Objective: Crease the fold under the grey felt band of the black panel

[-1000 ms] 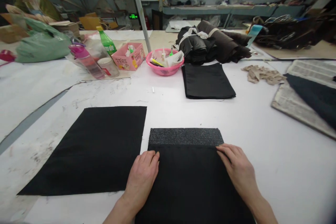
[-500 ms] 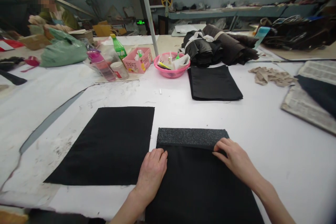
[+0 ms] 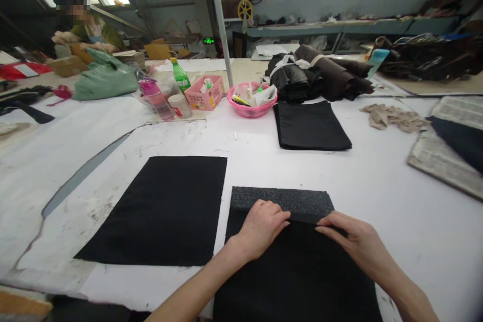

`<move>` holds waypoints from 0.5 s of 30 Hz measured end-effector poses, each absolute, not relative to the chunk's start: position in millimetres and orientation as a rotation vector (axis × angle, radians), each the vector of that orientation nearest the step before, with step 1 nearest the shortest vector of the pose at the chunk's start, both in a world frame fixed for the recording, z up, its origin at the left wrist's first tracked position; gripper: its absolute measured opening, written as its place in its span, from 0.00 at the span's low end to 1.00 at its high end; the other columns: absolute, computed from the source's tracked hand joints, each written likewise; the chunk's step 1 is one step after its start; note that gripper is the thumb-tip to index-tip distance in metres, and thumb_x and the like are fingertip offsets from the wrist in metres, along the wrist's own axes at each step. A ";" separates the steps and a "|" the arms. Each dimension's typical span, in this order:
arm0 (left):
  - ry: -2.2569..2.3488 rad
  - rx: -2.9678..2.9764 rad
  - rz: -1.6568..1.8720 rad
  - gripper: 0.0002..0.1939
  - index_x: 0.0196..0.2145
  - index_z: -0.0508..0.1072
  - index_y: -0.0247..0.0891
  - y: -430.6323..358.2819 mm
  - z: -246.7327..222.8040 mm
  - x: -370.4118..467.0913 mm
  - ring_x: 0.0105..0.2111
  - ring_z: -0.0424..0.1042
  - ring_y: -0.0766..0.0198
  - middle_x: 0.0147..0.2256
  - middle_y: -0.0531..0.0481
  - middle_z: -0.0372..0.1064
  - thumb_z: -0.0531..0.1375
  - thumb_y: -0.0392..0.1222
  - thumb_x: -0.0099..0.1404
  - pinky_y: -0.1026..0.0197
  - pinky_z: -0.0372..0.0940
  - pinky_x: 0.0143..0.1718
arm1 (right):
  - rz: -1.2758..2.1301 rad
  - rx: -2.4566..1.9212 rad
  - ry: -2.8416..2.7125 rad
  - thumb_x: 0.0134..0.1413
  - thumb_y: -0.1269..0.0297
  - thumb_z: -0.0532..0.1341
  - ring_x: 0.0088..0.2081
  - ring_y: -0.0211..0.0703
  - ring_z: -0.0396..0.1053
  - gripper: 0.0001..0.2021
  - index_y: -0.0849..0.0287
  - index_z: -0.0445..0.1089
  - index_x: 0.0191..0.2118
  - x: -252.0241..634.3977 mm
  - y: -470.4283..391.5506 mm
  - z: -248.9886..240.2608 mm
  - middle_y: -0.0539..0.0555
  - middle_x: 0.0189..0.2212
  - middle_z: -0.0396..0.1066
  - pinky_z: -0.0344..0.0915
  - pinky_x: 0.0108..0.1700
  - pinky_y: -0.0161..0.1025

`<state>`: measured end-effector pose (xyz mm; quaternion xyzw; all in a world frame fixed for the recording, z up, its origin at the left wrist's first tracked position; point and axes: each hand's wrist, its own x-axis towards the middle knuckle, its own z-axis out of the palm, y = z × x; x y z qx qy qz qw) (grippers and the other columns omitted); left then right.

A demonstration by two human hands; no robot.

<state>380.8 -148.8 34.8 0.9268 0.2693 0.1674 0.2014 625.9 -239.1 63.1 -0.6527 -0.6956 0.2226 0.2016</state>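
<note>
In front of me lies a black fabric sheet (image 3: 298, 276), its upper edge along a dark grey speckled strip (image 3: 305, 202) that shows beyond it. My left hand (image 3: 262, 226) is closed at the middle of that edge, fingers bent over the cloth and thumb against it. Towards the right end of the edge, my right hand (image 3: 354, 239) pinches the fabric between thumb and fingers. The cloth looks slightly raised between the two hands. To the left, a second black sheet (image 3: 166, 211) lies flat on the white-covered table (image 3: 256, 166).
Further back are a stack of black sheets (image 3: 313, 126), a pink basin (image 3: 252, 105), a pink box (image 3: 206, 93), a jar (image 3: 180, 106) and bundled dark material (image 3: 320, 73). Newspaper (image 3: 433, 156) lies right. A co-worker (image 3: 90, 30) is at the far left.
My left hand has moved right from the sheet's left corner to the middle of its upper edge. My right hand still pinches near the right end. The view has shifted slightly.
</note>
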 end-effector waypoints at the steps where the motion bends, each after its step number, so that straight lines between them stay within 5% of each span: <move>1: 0.733 2.574 0.450 0.09 0.45 0.71 0.41 -146.5 32.6 381.8 0.40 0.69 0.62 0.37 0.51 0.71 0.53 0.41 0.72 0.58 0.60 0.43 | 0.661 -1.825 -1.916 0.62 0.49 0.58 0.36 0.39 0.70 0.13 0.50 0.72 0.35 625.8 -239.5 65.7 0.46 0.34 0.72 0.64 0.38 0.34; 15: 1.079 2.437 0.266 0.11 0.39 0.72 0.41 -124.0 41.1 253.4 0.35 0.66 0.63 0.35 0.52 0.69 0.50 0.40 0.73 0.60 0.57 0.39 | 0.721 -1.861 -1.710 0.59 0.45 0.58 0.40 0.42 0.72 0.15 0.49 0.74 0.38 631.7 -239.8 65.5 0.47 0.37 0.75 0.67 0.42 0.35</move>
